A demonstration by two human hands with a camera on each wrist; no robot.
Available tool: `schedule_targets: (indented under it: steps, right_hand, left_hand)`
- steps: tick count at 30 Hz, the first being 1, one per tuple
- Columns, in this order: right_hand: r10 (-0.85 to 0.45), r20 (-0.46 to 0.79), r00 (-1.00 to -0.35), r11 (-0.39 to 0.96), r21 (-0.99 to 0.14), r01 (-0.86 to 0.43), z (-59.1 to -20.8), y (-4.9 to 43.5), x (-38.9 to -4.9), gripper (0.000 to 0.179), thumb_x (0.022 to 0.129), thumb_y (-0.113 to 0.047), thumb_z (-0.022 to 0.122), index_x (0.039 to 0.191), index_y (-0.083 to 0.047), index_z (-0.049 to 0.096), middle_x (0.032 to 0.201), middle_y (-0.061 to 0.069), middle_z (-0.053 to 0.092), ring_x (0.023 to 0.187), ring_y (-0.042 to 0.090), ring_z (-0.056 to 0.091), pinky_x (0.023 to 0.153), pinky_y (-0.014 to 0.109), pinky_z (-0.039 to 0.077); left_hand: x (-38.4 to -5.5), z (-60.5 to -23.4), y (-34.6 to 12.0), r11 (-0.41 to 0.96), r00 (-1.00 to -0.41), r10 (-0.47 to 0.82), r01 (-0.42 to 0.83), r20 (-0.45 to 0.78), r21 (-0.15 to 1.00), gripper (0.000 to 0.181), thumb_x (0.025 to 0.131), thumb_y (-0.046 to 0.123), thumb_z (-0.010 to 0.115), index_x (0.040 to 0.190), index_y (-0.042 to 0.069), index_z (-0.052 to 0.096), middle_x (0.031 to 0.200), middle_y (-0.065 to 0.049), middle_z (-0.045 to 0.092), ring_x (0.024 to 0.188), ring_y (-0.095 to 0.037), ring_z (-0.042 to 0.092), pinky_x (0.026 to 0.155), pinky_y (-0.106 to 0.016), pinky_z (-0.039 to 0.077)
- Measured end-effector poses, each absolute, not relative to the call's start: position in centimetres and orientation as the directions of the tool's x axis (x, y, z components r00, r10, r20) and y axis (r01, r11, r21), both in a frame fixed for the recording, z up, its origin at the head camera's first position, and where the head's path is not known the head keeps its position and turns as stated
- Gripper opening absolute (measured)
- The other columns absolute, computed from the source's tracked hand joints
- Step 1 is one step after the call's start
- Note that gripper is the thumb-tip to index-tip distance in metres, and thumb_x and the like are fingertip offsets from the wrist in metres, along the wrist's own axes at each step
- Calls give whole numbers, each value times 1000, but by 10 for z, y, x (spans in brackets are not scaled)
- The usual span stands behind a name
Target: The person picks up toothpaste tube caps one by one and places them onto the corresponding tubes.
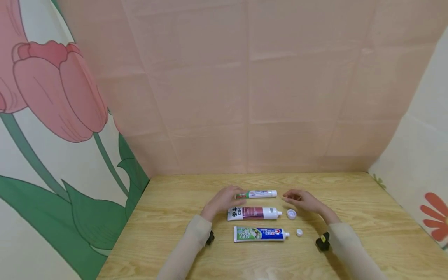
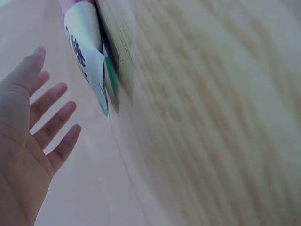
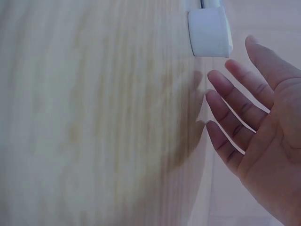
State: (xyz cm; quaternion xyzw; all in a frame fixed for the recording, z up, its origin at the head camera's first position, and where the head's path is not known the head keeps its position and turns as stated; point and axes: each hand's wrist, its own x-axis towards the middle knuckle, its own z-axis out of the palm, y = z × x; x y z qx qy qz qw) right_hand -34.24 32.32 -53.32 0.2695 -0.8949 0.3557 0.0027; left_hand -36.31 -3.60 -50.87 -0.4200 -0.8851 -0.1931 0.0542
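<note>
My left hand [image 1: 223, 200] is over the left end of a green-and-white toothpaste tube [image 1: 262, 193], which lies at the back with its white cap on. In the left wrist view the fingers of that hand [image 2: 23, 127] are spread and hold nothing; the white crimped end of a tube [image 2: 87, 42] lies beside them. To the right of the capped tube hovers my right hand [image 1: 305, 201], fingers loosely bent and empty. A white cap [image 3: 209, 33] stands just off its fingertips in the right wrist view.
Nearer me lie an uncapped pink-and-white toothpaste tube [image 1: 252, 213] and an uncapped blue-and-green one [image 1: 259, 234]. To their right are a larger white cap [image 1: 291, 214] and a smaller one [image 1: 299, 232]. A pink cloth [image 1: 245, 97] hangs behind the wooden table [image 1: 168, 202].
</note>
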Motion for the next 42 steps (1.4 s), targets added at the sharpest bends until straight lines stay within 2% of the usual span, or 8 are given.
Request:
schedule_targets:
  steps: [6,11,18,21,27,31,37,42]
  right_hand:
    - [-491,160,-857,611,-637,-469,-533,324,-335,30,93,-26,55,113,-4,61,96,1,61,83,10,56,71,22,48]
    - [-514,149,-845,598,-644,-477,-531,326,-328,31,94,-24,55,115,-2,59,98,4,62,87,13,57,74,23,49]
    - [-522,169,-836,577,-652,-492,-533,332,-321,29,94,-20,55,116,-1,59,100,5,63,88,8,57,76,23,49]
    - [-531,169,-830,574,-649,-499,-534,335,-320,31,94,-21,54,117,-1,58,101,6,63,89,8,57,76,24,49]
    - [-551,158,-819,563,-655,-505,-534,336,-313,35,93,-23,56,120,0,56,101,4,62,89,7,56,75,23,49]
    - [-566,146,-812,548,-669,-502,-533,335,-309,37,93,-23,56,121,2,55,103,6,61,91,9,56,76,23,49]
    - [-559,114,-821,564,-673,-478,-530,335,-305,40,92,-24,58,123,1,53,105,8,60,92,9,55,76,24,48]
    - [-568,137,-812,546,-675,-496,-530,335,-303,42,89,-22,62,123,1,53,105,10,59,91,11,55,77,27,49]
  left_hand:
    - [-354,-509,-37,568,-627,736,777,254,271,44,89,36,59,128,15,55,124,0,58,113,-15,53,99,-33,43]
    - [-347,-509,-38,576,-620,749,783,233,233,51,89,45,56,132,19,52,127,1,57,116,-14,52,100,-34,42]
    - [-340,-509,-41,573,-642,746,754,177,322,54,89,48,54,137,23,46,134,5,51,120,-12,49,101,-36,41]
    - [-339,-510,-42,571,-637,754,757,164,317,56,89,50,53,138,25,44,136,7,49,123,-12,47,104,-36,38]
    - [-333,-512,-43,594,-657,749,725,90,347,62,85,58,52,140,33,38,144,3,41,132,-15,37,107,-40,33]
    - [-330,-512,-44,598,-653,754,726,68,341,66,83,59,52,141,33,34,147,0,36,134,-19,34,108,-43,32]
    - [-327,-511,-44,594,-644,763,733,58,330,69,82,62,53,142,34,33,146,4,37,135,-24,33,108,-44,31]
    - [-328,-513,-43,593,-641,765,738,60,321,71,79,61,57,141,35,34,144,8,39,131,-20,38,106,-41,34]
